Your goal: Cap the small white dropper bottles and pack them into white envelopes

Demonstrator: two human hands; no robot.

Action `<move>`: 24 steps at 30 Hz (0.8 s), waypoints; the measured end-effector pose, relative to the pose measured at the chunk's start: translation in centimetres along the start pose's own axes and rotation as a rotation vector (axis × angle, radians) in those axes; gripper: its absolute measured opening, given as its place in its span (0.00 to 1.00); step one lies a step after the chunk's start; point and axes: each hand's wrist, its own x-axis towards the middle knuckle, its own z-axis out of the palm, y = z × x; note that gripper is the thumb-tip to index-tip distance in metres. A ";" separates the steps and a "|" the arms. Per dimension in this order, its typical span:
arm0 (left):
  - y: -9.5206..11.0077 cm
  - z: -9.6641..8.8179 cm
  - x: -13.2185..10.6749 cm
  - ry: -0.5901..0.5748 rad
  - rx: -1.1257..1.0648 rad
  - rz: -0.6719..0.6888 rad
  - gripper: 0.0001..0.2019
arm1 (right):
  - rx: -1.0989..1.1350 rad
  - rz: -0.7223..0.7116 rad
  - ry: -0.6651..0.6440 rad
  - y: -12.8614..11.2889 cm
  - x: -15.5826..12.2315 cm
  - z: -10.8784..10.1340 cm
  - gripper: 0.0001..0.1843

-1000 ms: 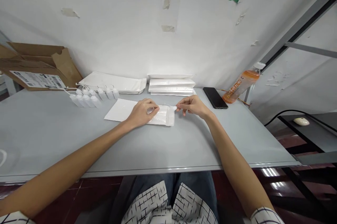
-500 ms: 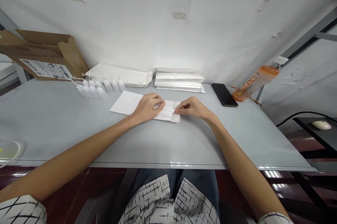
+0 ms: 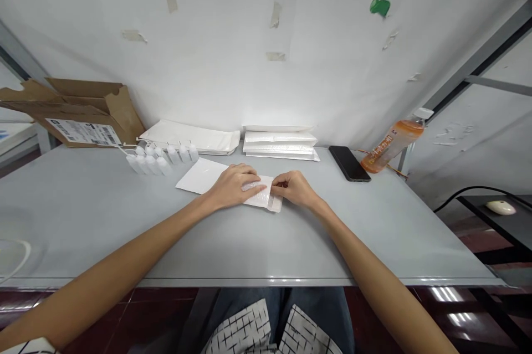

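Observation:
A white padded envelope [image 3: 199, 175] lies flat on the grey table [image 3: 266, 243], its flap end toward the right. My left hand [image 3: 231, 185] rests on top of it with the fingers pressed down flat. My right hand [image 3: 294, 189] pinches the folded flap edge [image 3: 274, 202] at the envelope's right end, fingers curled together on it.
A cluster of small white bottles [image 3: 160, 158] stands left of the envelope. Two stacks of white mailers [image 3: 279, 142] lie against the wall. A black phone [image 3: 349, 163] and an orange drink bottle [image 3: 393, 140] are at the right, a cardboard box [image 3: 78, 113] at far left.
My right hand moved left from beyond the envelope's end onto its flap edge, and the flap now lies folded down. My left hand stayed on the envelope.

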 end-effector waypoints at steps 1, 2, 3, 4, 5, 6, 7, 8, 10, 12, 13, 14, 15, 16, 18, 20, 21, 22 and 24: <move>-0.2 -0.5 0.0 -0.058 0.002 0.028 0.18 | -0.038 0.017 0.020 0.1 0.0 -0.1 0.11; -0.4 -0.9 0.0 -0.116 0.013 0.050 0.24 | -0.069 0.034 0.037 0.1 0.1 -0.2 0.10; -0.6 -1.4 0.0 -0.169 0.031 0.068 0.30 | -0.089 0.050 0.051 0.1 0.1 -0.3 0.09; -0.7 -1.8 0.0 -0.214 0.051 0.080 0.35 | -0.099 0.062 0.058 0.1 0.1 -0.4 0.08; -0.9 -2.0 -0.1 -0.250 0.070 0.090 0.39 | -0.100 0.070 0.057 0.2 0.1 -0.5 0.08; -1.0 -2.2 -0.1 -0.276 0.085 0.098 0.42 | -0.092 0.073 0.047 0.2 0.1 -0.7 0.07; -1.1 -2.3 -0.2 -0.295 0.095 0.105 0.44 | -0.075 0.071 0.032 0.3 0.1 -0.8 0.07; -1.1 -2.2 -0.2 -0.308 0.100 0.112 0.45 | -0.050 0.064 0.016 0.4 0.1 -0.9 0.07; -1.2 -2.0 -0.3 -0.307 0.103 0.119 0.44 | 0.016 0.038 -0.008 0.6 0.2 -1.2 0.07; -1.2 -1.6 -0.3 -0.289 0.107 0.111 0.41 | 0.078 0.012 -0.013 0.8 0.2 -1.4 0.08; -1.1 -1.4 -0.3 -0.277 0.110 0.102 0.40 | 0.097 0.005 -0.010 0.9 0.2 -1.4 0.08; -1.1 -1.3 -0.3 -0.267 0.112 0.094 0.38 | 0.107 0.001 -0.005 0.9 0.1 -1.3 0.08; -1.0 -1.1 -0.3 -0.258 0.113 0.087 0.37 | 0.110 0.002 0.002 0.9 0.1 -1.2 0.08; -0.9 -1.0 -0.3 -0.248 0.111 0.083 0.36 | 0.108 0.004 0.009 0.8 0.1 -0.9 0.08; -0.8 -0.8 -0.3 -0.221 0.104 0.076 0.35 | 0.091 0.006 0.016 0.5 0.0 -0.3 0.08; -0.6 -0.6 -0.3 -0.191 0.097 0.068 0.33 | 0.060 0.002 0.023 0.1 0.0 0.4 0.08; -0.5 -0.5 -0.3 -0.178 0.094 0.064 0.33 | 0.039 -0.001 0.033 -0.1 0.0 0.7 0.08; -0.4 -0.5 -0.3 -0.167 0.093 0.060 0.32 | 0.018 0.000 0.048 -0.3 0.1 0.9 0.08; -0.3 -0.4 -0.3 -0.152 0.091 0.054 0.32 | -0.011 0.013 0.070 -0.5 0.1 1.0 0.08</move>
